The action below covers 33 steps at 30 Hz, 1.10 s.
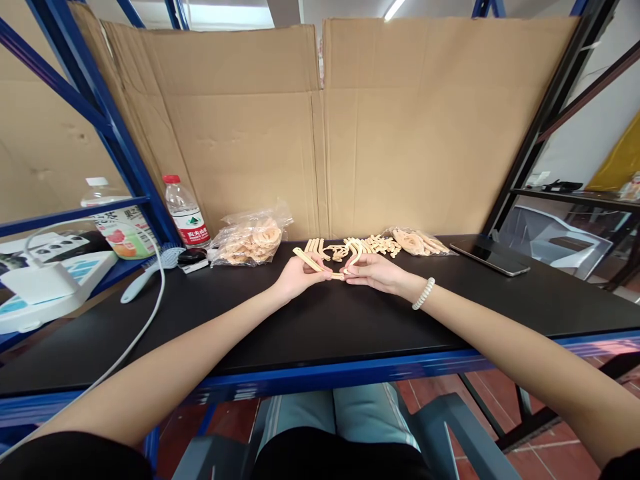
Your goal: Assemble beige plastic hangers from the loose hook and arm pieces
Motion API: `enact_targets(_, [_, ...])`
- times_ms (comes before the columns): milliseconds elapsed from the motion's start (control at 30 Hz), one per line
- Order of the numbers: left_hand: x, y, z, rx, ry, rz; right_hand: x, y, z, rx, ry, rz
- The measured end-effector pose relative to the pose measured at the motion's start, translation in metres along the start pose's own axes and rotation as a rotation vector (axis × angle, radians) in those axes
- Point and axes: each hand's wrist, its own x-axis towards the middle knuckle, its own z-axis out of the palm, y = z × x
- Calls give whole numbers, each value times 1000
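Beige pieces (pixel 339 276) sit between the left hand (pixel 299 276) and the right hand (pixel 376 272), both hands pinching them.

Hands (pixel 296 277) pinching (arms (pixel 215 333) outstretched).

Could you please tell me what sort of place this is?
Probably an improvised workbench: a black tabletop on a blue metal frame, cardboard panels behind, and small pale pieces laid out.

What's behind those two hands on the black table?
Loose pale pieces lie beyond the left hand and right hand, with a clear bag to the right and cardboard farther back. What the hands cover can't be seen.
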Motion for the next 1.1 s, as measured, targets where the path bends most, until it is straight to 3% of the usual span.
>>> enact_targets(333, [-1,5,4,35,11,73,-4,-4,4,-11,-103,44])
enact_targets(733, [1,4,3,79,-38,149,-7,-9,9,-14,-54,69])
enact_targets(1100, [-1,7,7,51,-27,141,-9,-7,23,-129,105,-12])
